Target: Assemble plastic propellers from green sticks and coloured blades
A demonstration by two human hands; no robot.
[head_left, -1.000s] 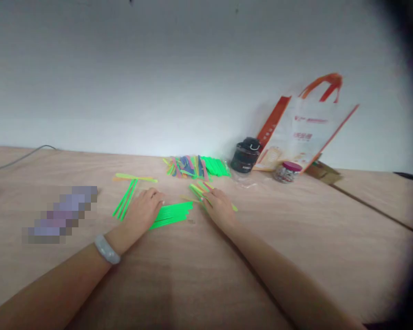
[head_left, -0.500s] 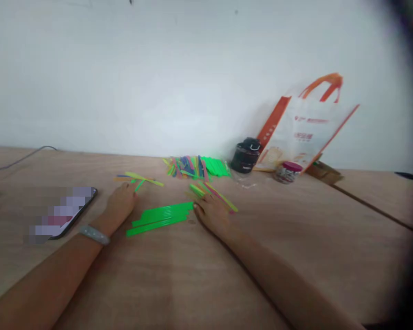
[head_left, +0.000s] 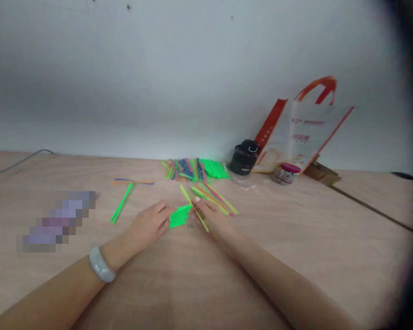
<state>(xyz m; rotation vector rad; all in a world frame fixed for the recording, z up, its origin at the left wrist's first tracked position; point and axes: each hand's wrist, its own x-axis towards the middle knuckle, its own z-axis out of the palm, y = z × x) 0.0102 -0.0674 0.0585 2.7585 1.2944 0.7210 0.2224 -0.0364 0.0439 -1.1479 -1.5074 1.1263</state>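
Field notes, head view, 12 o'clock taken as straight ahead. A short bundle of green strips (head_left: 179,216) is held low over the worktop (head_left: 296,238) at centre, between both hands. The left hand (head_left: 147,223), a bangle (head_left: 101,266) at its wrist, is loosely half open, with fingertips at the bundle's left end; whether it grips cannot be told. The right hand (head_left: 211,217) is curled in and appears pinched on the bundle's right end, with a thin yellow-green strip (head_left: 201,221) crossing beneath the fingers. Handling looks early: the main heap of mixed coloured strips (head_left: 189,169) lies untouched at 12 o'clock. Loose strips (head_left: 213,199) are fanned out at 1 o'clock, and a few green strips (head_left: 121,208) lie apart at 10 o'clock. A black jar (head_left: 244,158), a small red-lidded jar (head_left: 285,174) and a paper bag (head_left: 296,130) are grouped at 2 o'clock.
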